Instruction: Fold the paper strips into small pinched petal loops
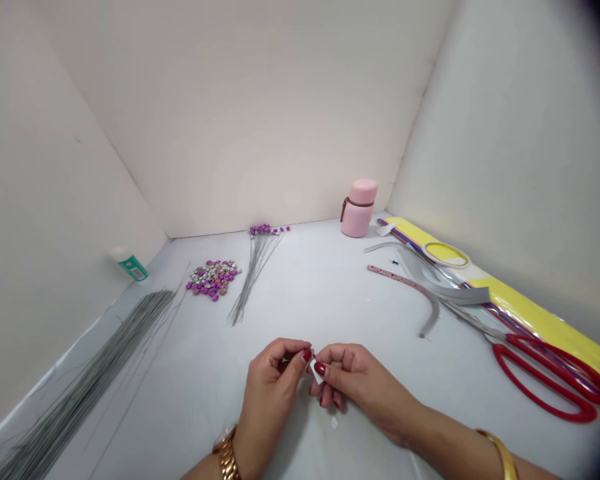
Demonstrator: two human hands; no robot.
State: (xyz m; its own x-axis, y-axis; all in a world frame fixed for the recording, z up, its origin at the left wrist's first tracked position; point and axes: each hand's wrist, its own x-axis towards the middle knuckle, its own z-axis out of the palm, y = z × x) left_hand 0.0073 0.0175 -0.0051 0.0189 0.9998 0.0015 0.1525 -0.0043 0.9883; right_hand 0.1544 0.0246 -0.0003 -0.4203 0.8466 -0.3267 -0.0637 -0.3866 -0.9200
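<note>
Close to the table's front, my left hand point(276, 377) and my right hand point(355, 377) meet fingertip to fingertip. Between them is a small white strip, perhaps paper or tape point(317, 373), pinched under my right thumb. The left thumb and forefinger close on the strip's upper end; whether they also hold something smaller there is hidden. A tiny white scrap point(335, 423) lies on the table just below my right fingers.
Long grey wires point(115, 360) lie at left, beside a pile of purple, silver and pink beads point(213, 279). Purple-tipped wires point(253, 273) lie near the middle. Red-handled scissors point(545, 373), a curved pink strip point(405, 281), yellow sheets point(525, 303) and a pink flask point(359, 210) occupy the right.
</note>
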